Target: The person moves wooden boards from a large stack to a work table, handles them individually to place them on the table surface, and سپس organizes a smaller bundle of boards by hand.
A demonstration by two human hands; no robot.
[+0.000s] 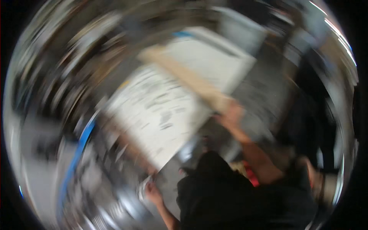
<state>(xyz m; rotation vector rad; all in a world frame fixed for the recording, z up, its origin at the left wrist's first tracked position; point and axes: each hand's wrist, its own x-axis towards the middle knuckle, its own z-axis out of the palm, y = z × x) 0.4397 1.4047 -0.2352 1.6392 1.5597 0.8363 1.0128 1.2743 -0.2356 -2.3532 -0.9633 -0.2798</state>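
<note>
The whole view is smeared by motion. My right hand (233, 113) is at the near right end of a long, light-coloured wooden board (188, 76) and appears to grip it. That board crosses a white-topped table (161, 119) covered in dark marks. Low in the view, beside the table's near corner, my left hand (154, 194) is closed around a small pale object (143, 188). Blur hides what kind of thing it is.
A bright blue strip (79, 151) curves along the left side. Blurred racks or stacked pieces (73, 65) fill the upper left. Behind the table stands a pale grey bin-like box (241, 30). A dark, indistinct shape (314, 99) is at the right.
</note>
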